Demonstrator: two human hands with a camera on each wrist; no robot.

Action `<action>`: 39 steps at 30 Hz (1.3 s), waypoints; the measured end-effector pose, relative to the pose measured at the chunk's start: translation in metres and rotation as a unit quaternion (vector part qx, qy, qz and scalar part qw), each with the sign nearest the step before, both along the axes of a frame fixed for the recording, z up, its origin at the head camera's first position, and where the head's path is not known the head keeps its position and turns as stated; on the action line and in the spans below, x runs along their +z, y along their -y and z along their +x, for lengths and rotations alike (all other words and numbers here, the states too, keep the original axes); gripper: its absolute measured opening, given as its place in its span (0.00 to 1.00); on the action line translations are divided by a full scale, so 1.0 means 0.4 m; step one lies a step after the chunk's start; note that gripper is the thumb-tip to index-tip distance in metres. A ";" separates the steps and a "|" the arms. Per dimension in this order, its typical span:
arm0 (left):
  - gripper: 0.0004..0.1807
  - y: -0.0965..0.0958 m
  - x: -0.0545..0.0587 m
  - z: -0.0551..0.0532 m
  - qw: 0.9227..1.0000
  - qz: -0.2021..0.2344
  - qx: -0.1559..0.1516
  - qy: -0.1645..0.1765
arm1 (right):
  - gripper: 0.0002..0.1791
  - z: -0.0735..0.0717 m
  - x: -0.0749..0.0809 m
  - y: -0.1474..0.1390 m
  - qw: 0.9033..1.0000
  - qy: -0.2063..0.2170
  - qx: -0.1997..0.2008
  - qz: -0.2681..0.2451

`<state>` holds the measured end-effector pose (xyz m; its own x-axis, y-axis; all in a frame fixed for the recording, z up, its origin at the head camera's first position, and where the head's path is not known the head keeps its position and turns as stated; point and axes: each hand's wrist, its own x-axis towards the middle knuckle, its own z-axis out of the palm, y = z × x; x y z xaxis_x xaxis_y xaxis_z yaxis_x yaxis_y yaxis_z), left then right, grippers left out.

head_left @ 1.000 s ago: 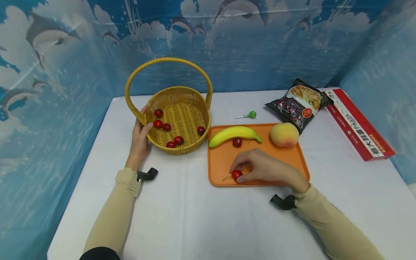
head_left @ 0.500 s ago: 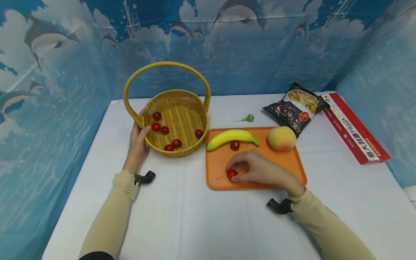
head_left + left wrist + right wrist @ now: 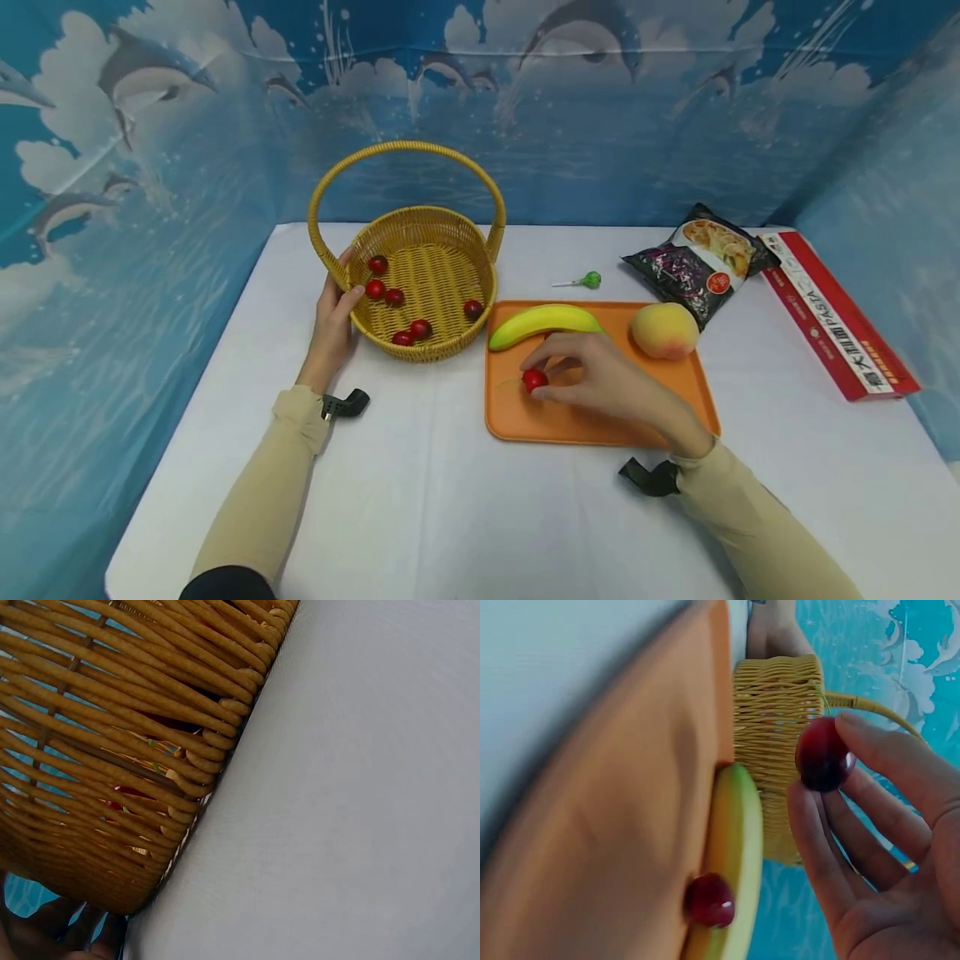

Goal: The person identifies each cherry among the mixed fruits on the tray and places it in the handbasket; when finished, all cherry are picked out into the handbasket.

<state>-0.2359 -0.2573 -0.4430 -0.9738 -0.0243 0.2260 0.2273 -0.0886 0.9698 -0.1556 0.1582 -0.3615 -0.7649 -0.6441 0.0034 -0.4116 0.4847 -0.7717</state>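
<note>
Between thumb and fingertips, my right hand (image 3: 600, 375) pinches a red cherry (image 3: 534, 380), raised above the orange tray (image 3: 517, 421); the right wrist view shows that cherry (image 3: 825, 754) with its thin stem. A second cherry (image 3: 710, 900) lies on the tray against the banana (image 3: 543, 323), nearly hidden by my hand in the head view. My left hand (image 3: 333, 325) grips the left side of the yellow wicker basket (image 3: 423, 350), thumb over its rim and the other fingers mostly hidden outside. Several cherries (image 3: 421, 329) lie inside the basket.
A peach (image 3: 664, 331) sits on the tray's right end. Behind the tray lie a green lollipop (image 3: 591, 280) and a black snack bag (image 3: 697, 262). At the far right is a red pasta box (image 3: 836, 317). The basket's tall handle (image 3: 408, 147) arches over it.
My right hand has lifted the cherry off the tray and moved slightly away from me, now covering the cherry by the banana. The left hand keeps its grip on the basket.
</note>
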 end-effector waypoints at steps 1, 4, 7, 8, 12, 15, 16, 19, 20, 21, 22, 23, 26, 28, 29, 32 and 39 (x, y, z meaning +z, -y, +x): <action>0.35 0.000 0.000 0.000 1.000 0.000 0.001 0.001 | 0.18 -0.005 0.004 0.007 1.000 -0.009 -0.002 -0.006; 0.35 0.001 -0.001 0.000 1.000 -0.001 0.003 0.002 | 0.19 -0.027 0.017 0.033 0.999 -0.035 -0.007 -0.029; 0.35 0.003 -0.003 0.000 1.000 -0.001 0.004 -0.001 | 0.19 -0.048 0.034 0.061 0.997 -0.051 -0.017 -0.046; 0.35 0.003 -0.004 0.000 1.000 0.000 0.004 -0.002 | 0.19 -0.056 0.040 0.071 0.997 -0.054 -0.020 -0.050; 0.35 0.004 -0.005 0.003 1.000 0.001 0.008 -0.003 | 0.17 -0.083 0.057 0.111 0.995 -0.076 -0.024 -0.057; 0.35 0.006 -0.005 0.004 1.000 0.001 0.005 -0.004 | 0.17 -0.100 0.061 0.141 0.993 -0.098 -0.024 -0.059; 0.35 0.006 -0.004 0.005 1.000 -0.001 0.003 -0.003 | 0.17 -0.105 0.062 0.150 0.993 -0.099 -0.024 -0.063; 0.35 0.008 -0.002 0.006 1.000 -0.002 0.002 -0.003 | 0.17 -0.120 0.061 0.179 0.991 -0.109 -0.030 -0.067; 0.36 0.008 -0.001 0.007 1.000 -0.005 0.002 -0.001 | 0.17 -0.125 0.061 0.188 0.991 -0.111 -0.033 -0.068; 0.36 0.009 -0.001 0.007 1.000 -0.007 0.002 0.002 | 0.18 -0.130 0.060 0.197 0.991 -0.112 -0.036 -0.069; 0.36 0.009 0.000 0.008 1.000 -0.009 0.002 0.003 | 0.17 -0.136 0.061 0.206 0.990 -0.115 -0.040 -0.068; 0.36 0.010 0.000 0.007 1.000 -0.009 0.003 0.004 | 0.17 -0.142 0.061 0.215 0.989 -0.121 -0.045 -0.065; 0.36 0.011 0.002 0.007 1.000 -0.015 0.004 0.006 | 0.16 -0.157 0.065 0.242 0.989 -0.123 -0.052 -0.063; 0.36 0.011 0.002 0.007 1.000 -0.014 0.004 0.003 | 0.17 -0.165 0.070 0.259 0.989 -0.125 -0.056 -0.061; 0.36 0.010 0.002 0.006 1.000 -0.013 0.005 0.002 | 0.17 -0.168 0.072 0.267 0.989 -0.125 -0.058 -0.060; 0.35 0.008 0.001 0.004 1.000 -0.011 0.006 0.000 | 0.18 -0.176 0.076 0.286 0.988 -0.130 -0.065 -0.053; 0.34 0.001 -0.003 -0.006 1.000 -0.009 0.002 -0.002 | 0.21 -0.169 0.075 0.282 0.987 -0.124 -0.080 -0.060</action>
<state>-0.2381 -0.2578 -0.4441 -0.9730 -0.0234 0.2298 0.2309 -0.0708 0.9704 -0.2230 0.0452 -0.3317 -0.8231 -0.4983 0.2725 -0.5208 0.4709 -0.7121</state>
